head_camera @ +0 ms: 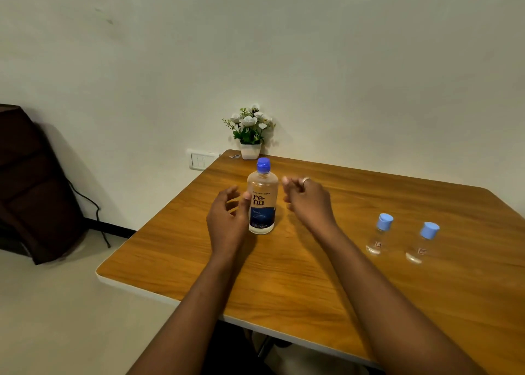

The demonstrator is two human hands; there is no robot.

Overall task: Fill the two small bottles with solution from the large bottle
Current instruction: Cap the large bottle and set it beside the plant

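The large clear bottle (262,201) with a blue cap and a blue label stands upright on the wooden table (298,261). My left hand (228,218) hovers just left of it, fingers loosely spread, thumb close to the label. On the bottle's right is my right hand (308,200), a small gap away, fingers loosely curled and holding nothing. Two small clear bottles (379,234) (422,242) with light blue caps stand side by side at the right of the table, both capped.
A white pot of white flowers (250,131) stands at the table's far edge against the wall. A wall switch (200,160) is left of it. A dark brown chair (34,184) with a black cable stands on the floor at the left.
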